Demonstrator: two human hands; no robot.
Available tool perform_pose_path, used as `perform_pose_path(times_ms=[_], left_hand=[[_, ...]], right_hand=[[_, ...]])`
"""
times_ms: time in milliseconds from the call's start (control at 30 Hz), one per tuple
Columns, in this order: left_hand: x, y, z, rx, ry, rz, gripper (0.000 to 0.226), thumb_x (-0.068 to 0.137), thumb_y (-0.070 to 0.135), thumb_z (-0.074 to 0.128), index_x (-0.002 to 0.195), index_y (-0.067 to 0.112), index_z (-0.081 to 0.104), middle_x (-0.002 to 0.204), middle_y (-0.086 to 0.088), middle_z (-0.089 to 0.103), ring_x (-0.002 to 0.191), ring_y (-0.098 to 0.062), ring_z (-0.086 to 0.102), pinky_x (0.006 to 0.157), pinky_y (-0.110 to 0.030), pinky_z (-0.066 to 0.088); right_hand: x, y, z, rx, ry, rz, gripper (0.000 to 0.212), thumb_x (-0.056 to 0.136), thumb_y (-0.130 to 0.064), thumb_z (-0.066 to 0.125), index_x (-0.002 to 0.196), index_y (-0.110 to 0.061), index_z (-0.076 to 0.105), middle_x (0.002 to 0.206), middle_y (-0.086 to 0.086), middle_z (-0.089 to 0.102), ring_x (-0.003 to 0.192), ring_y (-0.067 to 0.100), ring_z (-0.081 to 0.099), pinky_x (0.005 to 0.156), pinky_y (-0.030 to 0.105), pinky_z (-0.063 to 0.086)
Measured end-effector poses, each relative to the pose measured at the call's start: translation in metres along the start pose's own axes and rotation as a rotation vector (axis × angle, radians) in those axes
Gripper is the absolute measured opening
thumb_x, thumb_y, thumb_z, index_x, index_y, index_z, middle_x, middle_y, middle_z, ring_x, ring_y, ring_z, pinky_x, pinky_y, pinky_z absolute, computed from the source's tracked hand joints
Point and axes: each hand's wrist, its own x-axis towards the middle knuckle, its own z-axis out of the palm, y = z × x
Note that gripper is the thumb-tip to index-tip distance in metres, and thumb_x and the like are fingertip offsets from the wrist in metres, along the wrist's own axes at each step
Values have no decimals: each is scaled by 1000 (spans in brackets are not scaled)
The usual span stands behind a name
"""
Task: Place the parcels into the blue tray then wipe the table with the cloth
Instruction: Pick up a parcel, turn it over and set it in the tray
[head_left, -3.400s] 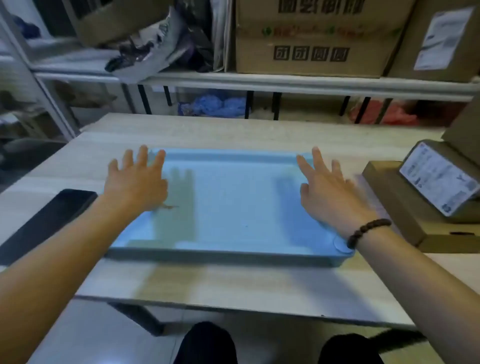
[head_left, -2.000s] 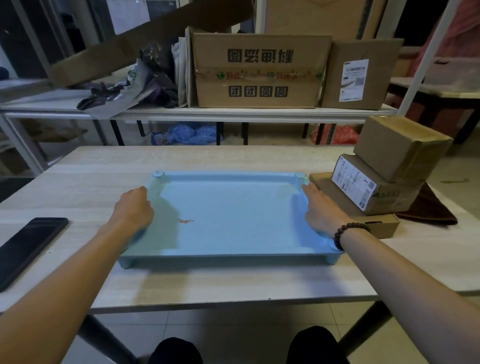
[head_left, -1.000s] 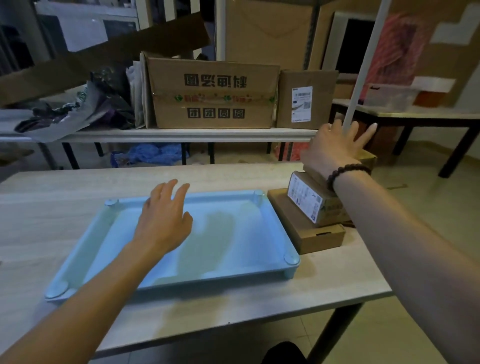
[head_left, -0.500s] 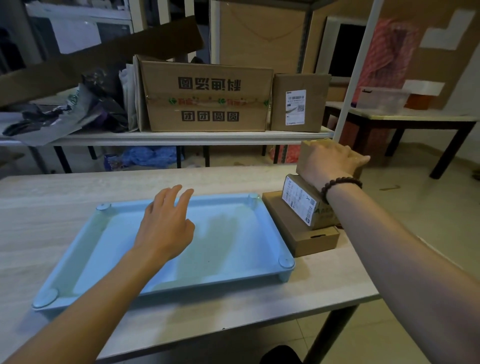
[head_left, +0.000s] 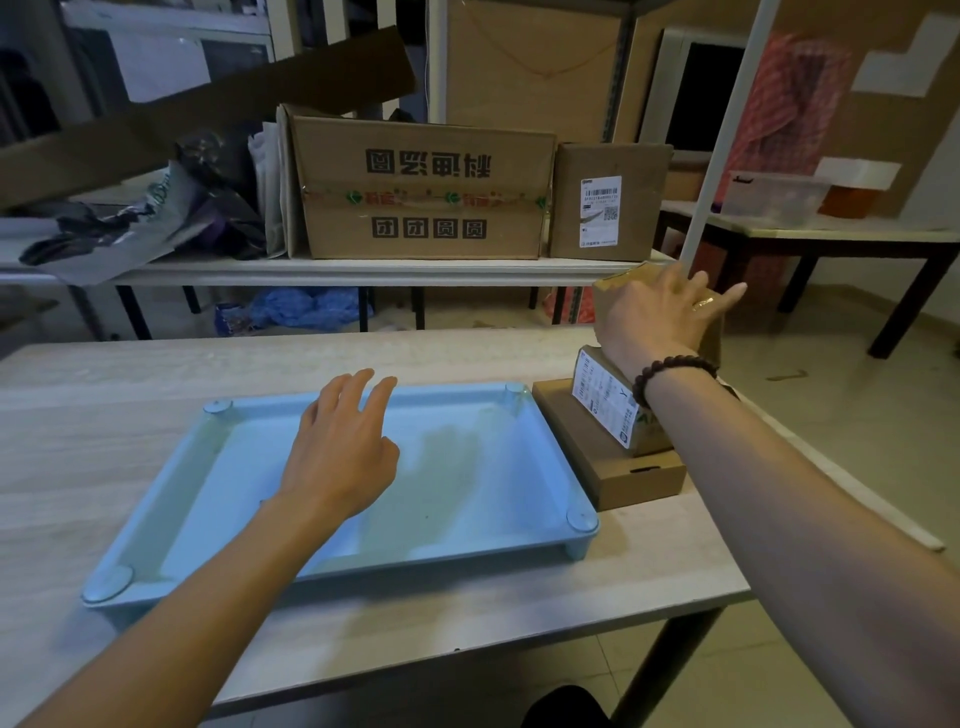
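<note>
Got the right hand (head_left: 657, 317) splayed over the top parcel (head_left: 615, 280) on the stack, can't tell if gripping. Just needs carrying left to the blue tray (head_left: 493, 467), right beside, under the left hand (head_left: 343, 457) hovering loose-fingered.

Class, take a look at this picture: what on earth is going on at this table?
A person is starting to load parcels. Their right hand lies on the top parcel of a three-parcel stack beside the blue tray, fingers spread over it; that parcel is not yet lifted. The left hand hovers open above the tray, which holds nothing yet. The whole stack sits on the table, and no cloth shows in this view.
</note>
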Motion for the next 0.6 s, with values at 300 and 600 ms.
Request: perform_pose_path(times_ms=[300,600], left_hand=[[1,3,-1,-48,30,36,66,97,23,52,156,21,22,164,-4,18,151,-25,11,120,-42,19],[13,31,-37,-1432,-167,-308,48,101,49,44,145,29,41,141,2,55,112,-20,67,104,-43,49]], right_hand=[[-5,-1,-8,65,108,-69,58,81,-23,77,135,-24,56,152,20,31,135,44,32,106,65,34],[-99,-65,0,456,474,-590,82,75,-19,83,145,-21,41,158,18,32,136,39,34,106,57,40]])
